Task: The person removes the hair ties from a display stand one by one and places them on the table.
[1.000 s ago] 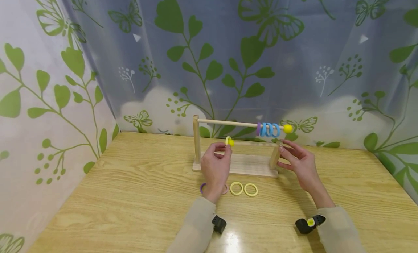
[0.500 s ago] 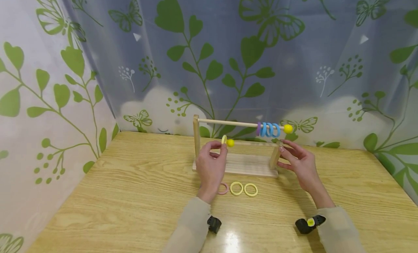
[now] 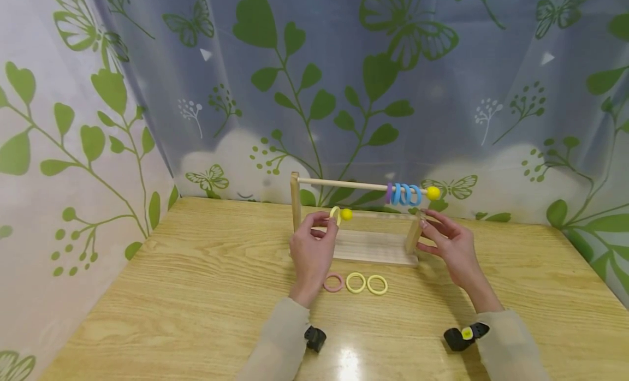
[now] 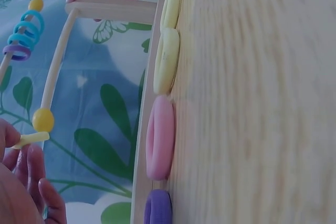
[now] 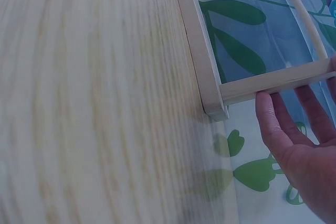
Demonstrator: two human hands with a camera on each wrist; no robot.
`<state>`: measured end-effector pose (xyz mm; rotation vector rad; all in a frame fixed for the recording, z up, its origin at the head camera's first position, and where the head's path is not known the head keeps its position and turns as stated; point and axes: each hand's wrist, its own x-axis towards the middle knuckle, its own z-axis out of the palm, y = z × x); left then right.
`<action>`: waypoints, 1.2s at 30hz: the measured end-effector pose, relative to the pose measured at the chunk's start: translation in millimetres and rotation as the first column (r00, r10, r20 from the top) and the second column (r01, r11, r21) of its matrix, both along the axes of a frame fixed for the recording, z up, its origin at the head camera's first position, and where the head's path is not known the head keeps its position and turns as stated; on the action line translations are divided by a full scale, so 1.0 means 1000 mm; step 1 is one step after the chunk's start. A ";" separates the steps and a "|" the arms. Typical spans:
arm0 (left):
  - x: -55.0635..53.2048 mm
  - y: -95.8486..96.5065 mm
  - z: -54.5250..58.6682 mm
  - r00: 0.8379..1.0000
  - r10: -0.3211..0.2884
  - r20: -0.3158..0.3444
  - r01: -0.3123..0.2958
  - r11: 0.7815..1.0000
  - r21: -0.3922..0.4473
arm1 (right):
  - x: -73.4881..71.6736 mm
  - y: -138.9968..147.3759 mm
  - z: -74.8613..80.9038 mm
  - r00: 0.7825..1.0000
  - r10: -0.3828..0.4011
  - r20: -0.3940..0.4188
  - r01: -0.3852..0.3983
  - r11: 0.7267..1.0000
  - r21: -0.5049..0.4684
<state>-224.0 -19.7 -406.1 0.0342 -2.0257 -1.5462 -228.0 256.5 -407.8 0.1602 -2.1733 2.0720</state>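
Nearest, on the worktop (image 3: 196,315), lie a purple ring (image 4: 158,208), a pink ring (image 4: 160,139) and two pale yellow rings (image 4: 167,61), in a row before the wooden stand (image 3: 373,245). Above, the left hand (image 3: 313,255) pinches another yellow ring (image 4: 35,138), just beside the yellow ball (image 3: 346,214). It's likely light, stiff and a bit slippery; I'd take it by the rim, hole clear. The right hand (image 3: 452,247) grips a post (image 3: 414,237). Farther back, blue rings (image 3: 396,195) hang on the upper rod (image 3: 339,183).

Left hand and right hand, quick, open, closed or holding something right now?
Left hand: holding a pale yellow ring, pinched between thumb and fingers.
Right hand: holding the shorter wooden post with its fingertips.
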 end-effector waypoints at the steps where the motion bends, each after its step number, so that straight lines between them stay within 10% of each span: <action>1: 0.000 -0.001 0.000 1.000 -0.007 -0.004 0.007 1.000 0.002 | 0.000 0.000 0.000 1.000 0.001 -0.001 -0.001 1.000 -0.001; 36: 0.008 -0.005 0.000 0.966 -0.259 -0.009 0.259 0.966 -0.008 | 0.001 0.000 0.002 1.000 0.003 0.012 -0.003 1.000 -0.016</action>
